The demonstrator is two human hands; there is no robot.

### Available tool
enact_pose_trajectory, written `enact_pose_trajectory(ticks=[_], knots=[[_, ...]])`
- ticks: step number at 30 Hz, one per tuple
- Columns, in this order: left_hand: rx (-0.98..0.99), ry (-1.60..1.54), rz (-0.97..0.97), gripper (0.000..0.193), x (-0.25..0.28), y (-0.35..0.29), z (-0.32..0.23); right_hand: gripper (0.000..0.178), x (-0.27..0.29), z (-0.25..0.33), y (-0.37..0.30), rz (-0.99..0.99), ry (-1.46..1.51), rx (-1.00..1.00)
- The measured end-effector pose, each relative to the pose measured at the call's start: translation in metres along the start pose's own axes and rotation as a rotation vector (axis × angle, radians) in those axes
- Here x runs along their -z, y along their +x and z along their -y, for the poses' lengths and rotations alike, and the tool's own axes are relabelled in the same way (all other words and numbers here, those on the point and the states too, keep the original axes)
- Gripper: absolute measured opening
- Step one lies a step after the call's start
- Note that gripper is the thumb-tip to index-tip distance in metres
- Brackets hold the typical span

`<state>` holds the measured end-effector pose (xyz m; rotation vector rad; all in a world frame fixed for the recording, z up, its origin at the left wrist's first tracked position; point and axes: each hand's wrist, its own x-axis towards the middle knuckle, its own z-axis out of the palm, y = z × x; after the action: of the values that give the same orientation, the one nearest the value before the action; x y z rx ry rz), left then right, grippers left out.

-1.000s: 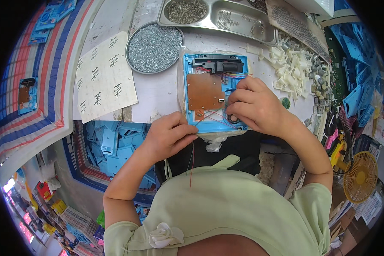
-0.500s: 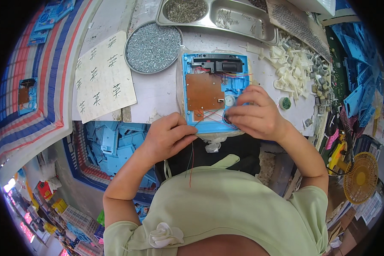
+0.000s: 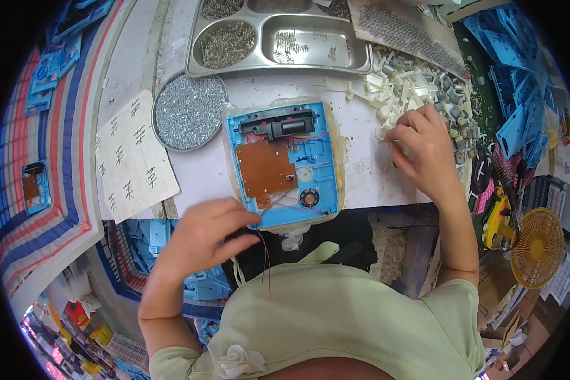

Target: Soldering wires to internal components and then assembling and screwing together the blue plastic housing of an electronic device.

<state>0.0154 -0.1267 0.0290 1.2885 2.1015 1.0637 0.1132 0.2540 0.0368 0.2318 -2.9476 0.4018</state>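
Note:
A blue plastic casing (image 3: pixel 326 158) lies open on the table in front of me, in a clear plastic bag. In it sit a brown circuit board (image 3: pixel 259 168), a black module (image 3: pixel 278 125), a small round speaker (image 3: pixel 309 198) and thin wires. My left hand (image 3: pixel 206 234), blurred, is at the casing's near left corner, thumb and fingers apart. Red and dark wires (image 3: pixel 267 256) hang over the near edge there. My right hand (image 3: pixel 424 149) is at the near edge of a pile of white plastic parts (image 3: pixel 405 88), fingers curled together; whatever they hold is hidden.
A round tray of small screws (image 3: pixel 190 109) stands left of the casing, by a handwritten paper sheet (image 3: pixel 133 158). Behind is a steel compartment tray (image 3: pixel 275 69) with springs. Small metal motors (image 3: pixel 453 111) lie at right. Blue casings (image 3: pixel 522 95) are heaped farther right.
My right hand has left the casing and moved right to the white parts, uncovering the speaker. My left hand's fingers have spread at the corner. The view has shifted, and the casing appears slightly turned.

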Motion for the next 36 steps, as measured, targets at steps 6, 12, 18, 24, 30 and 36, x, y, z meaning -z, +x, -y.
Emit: enact_pose_trajectory(ticks=[6, 12, 18, 24, 30, 36], knots=[[-0.065, 0.207, -0.186, 0.008, 0.046, 0.116, 0.022, 0.018, -0.019, -0.015, 0.001, 0.023, -0.136, -0.125], [-0.276, 0.525, -0.204, 0.013, 0.032, 0.242, 0.068, 0.010, 0.010, -0.005, 0.008, 0.131, 0.225, -0.508], [-0.275, 0.775, -0.059, 0.016, 0.019, 0.303, 0.069, 0.010, 0.023, -0.022, -0.034, -0.112, 0.769, -0.655], [-0.275, 0.892, -0.087, 0.017, 0.011, 0.300, 0.068, 0.015, 0.020, -0.017, -0.042, -0.209, 1.031, -0.563], [-0.188, 0.242, -0.269, 0.019, 0.038, 0.196, -0.018, 0.028, 0.013, 0.035, -0.035, -0.365, 0.800, -0.336], [0.299, -0.823, 0.067, 0.020, -0.022, 0.061, -0.045, 0.035, 0.001, 0.069, -0.010, -0.210, 0.778, 0.159]])
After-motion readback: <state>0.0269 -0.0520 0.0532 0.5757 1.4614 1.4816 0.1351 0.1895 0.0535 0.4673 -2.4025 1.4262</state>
